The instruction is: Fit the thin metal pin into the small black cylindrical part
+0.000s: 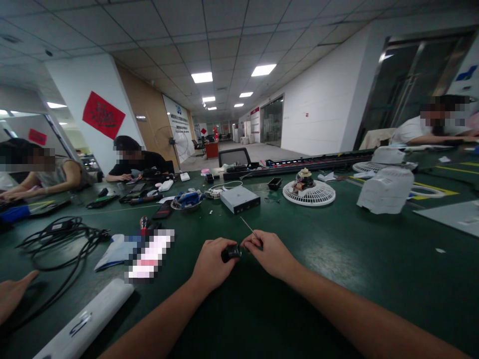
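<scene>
Both my hands meet over the dark green table (337,264) near its front edge. My left hand (214,262) is closed round a small black cylindrical handle (231,253). My right hand (267,252) pinches a thin metal rod (249,228) that sticks up and away from the fingers, its near end by the black handle. A grey rectangular drive box (240,199) lies on the table just beyond my hands.
A white fan grille (309,192) with a motor and a white fan housing (387,190) lie to the right. Black cables (62,237), a white bar (88,319) and another person's hand (13,294) are at left. Three people sit around the table.
</scene>
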The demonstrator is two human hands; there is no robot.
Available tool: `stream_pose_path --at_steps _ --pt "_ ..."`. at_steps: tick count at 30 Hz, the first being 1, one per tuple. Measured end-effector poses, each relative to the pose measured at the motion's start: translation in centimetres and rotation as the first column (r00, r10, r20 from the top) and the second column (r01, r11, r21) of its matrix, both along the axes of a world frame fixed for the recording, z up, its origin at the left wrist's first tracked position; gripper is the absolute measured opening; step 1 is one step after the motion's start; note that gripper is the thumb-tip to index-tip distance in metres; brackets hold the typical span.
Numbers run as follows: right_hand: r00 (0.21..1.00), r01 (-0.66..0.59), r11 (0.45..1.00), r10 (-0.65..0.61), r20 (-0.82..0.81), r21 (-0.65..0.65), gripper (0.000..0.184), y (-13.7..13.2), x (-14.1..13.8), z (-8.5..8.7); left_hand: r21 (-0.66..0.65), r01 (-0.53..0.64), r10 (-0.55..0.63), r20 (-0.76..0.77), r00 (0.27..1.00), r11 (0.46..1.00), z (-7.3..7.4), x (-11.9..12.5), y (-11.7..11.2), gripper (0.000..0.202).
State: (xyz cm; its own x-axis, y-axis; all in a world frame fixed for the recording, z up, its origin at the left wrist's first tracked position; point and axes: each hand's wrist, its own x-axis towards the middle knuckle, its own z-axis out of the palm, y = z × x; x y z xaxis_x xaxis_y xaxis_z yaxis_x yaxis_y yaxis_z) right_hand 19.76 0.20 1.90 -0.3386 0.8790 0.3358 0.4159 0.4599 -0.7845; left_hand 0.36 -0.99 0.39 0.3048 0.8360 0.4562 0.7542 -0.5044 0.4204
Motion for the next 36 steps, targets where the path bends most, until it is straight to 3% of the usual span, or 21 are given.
stream_pose_path --at_steps 11,19,24,29,32,36 --pt "0.990 0.001 0.999 -0.007 -0.138 -0.037 0.037 -0.3 0.0 0.4 0.075 0.118 -0.117 -0.011 0.993 0.990 0.6 0.3 -0.6 0.032" --pt "0.997 0.015 0.999 -0.011 -0.083 0.051 0.041 0.0 0.3 0.4 0.185 0.206 -0.213 0.020 0.977 0.961 0.2 0.0 -0.5 0.033" --pt "0.999 -0.016 0.996 0.012 -0.045 -0.092 0.041 0.6 0.5 -0.2 0.190 0.300 -0.302 -0.017 0.953 0.935 0.6 -0.1 -0.6 0.030" --pt "0.989 -0.118 0.975 0.097 -0.116 -0.190 0.036 0.8 0.7 -0.5 0.171 0.313 -0.310 -0.049 0.950 0.934 0.7 -0.1 -0.7 0.033" --pt "0.998 -0.064 0.992 0.066 0.021 -0.111 0.030 0.4 0.7 -0.1 0.162 0.319 -0.313 -0.063 0.948 0.934 0.5 -0.1 -0.6 0.032" --pt "0.951 0.028 0.992 -0.063 0.303 0.120 0.028 -0.6 0.4 0.6 0.177 0.290 -0.291 -0.019 0.956 0.940 0.1 -0.3 -0.4 0.035"
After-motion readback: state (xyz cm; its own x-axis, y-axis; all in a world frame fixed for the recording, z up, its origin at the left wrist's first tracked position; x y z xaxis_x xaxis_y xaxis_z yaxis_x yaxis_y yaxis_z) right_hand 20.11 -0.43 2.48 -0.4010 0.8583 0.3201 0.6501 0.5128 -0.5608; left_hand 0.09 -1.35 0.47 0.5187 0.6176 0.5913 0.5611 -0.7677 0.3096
